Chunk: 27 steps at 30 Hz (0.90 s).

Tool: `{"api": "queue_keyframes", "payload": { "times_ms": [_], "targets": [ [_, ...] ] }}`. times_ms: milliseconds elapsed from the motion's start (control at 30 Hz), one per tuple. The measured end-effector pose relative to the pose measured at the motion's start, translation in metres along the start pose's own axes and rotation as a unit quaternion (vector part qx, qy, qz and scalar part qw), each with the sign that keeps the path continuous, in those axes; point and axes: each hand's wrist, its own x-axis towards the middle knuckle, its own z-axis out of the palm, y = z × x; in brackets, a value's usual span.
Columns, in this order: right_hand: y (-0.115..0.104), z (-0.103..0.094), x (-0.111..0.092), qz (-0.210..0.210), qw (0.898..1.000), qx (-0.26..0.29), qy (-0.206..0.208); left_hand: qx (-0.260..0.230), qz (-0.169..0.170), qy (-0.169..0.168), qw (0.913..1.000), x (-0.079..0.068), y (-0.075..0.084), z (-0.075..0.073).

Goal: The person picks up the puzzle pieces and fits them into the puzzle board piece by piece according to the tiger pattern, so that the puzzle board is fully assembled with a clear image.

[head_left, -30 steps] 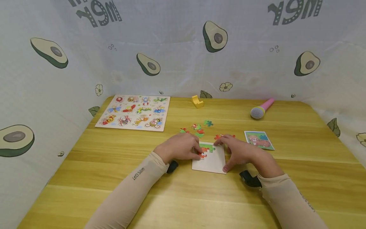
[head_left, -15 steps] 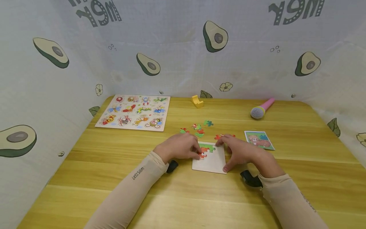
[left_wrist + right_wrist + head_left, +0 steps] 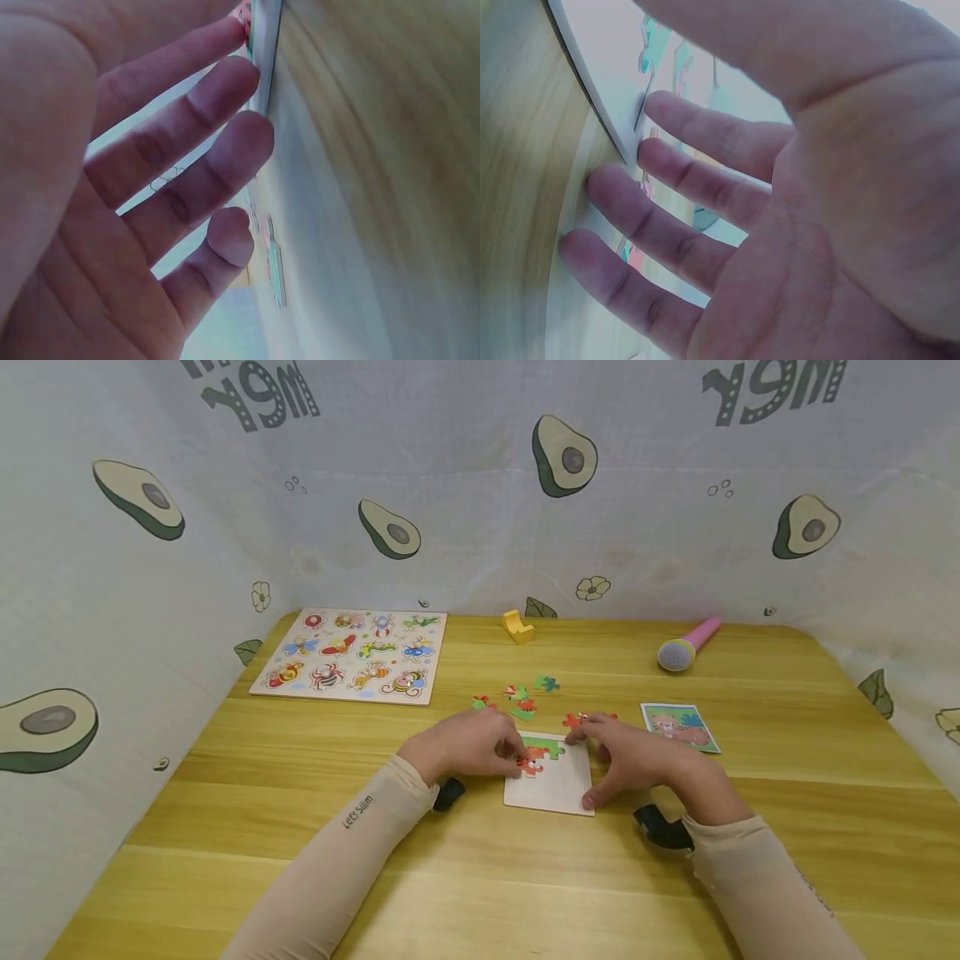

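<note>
A square white puzzle board (image 3: 551, 789) lies flat in front of me, with joined jigsaw pieces (image 3: 543, 747) in green and orange-red across its upper left. At the board's left edge my left hand (image 3: 468, 743) has thumb and index finger on an orange-red puzzle piece (image 3: 531, 767); its other fingers (image 3: 240, 146) are loosely bent over the table in the left wrist view. My right hand (image 3: 637, 760) holds the board along its right side, thumb near the lower corner and index finger at the upper one. The finger contact on the piece is partly hidden.
Several loose puzzle pieces (image 3: 522, 710) lie beyond the board, and red ones (image 3: 573, 720) lie by the right fingers. A picture card (image 3: 682, 728) is at right. Farther back are an insect peg puzzle (image 3: 352, 656), a yellow block (image 3: 517, 627) and a toy microphone (image 3: 678, 653).
My left fingertips have shifted slightly left, and more of the orange-red piece shows. The right hand stays on the board, nearly still.
</note>
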Motion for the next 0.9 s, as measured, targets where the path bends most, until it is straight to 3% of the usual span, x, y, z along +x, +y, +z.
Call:
{"api": "queue_keyframes", "payload": {
  "times_ms": [233, 567, 900],
  "targets": [
    [0.005, -0.002, 0.001, 0.006, 1.000, -0.006, 0.017, 0.003, -0.024, 0.012, 0.9996, -0.004, -0.005, -0.005],
    [0.006, -0.008, 0.005, -0.008, 0.998, -0.001, 0.070, -0.008, -0.068, -0.009, 0.9976, -0.009, -0.006, -0.001],
    [-0.002, -0.034, 0.044, -0.008, 0.996, -0.063, 0.063, -0.017, -0.066, -0.022, 0.9974, -0.011, -0.007, -0.002]
  ]
}}
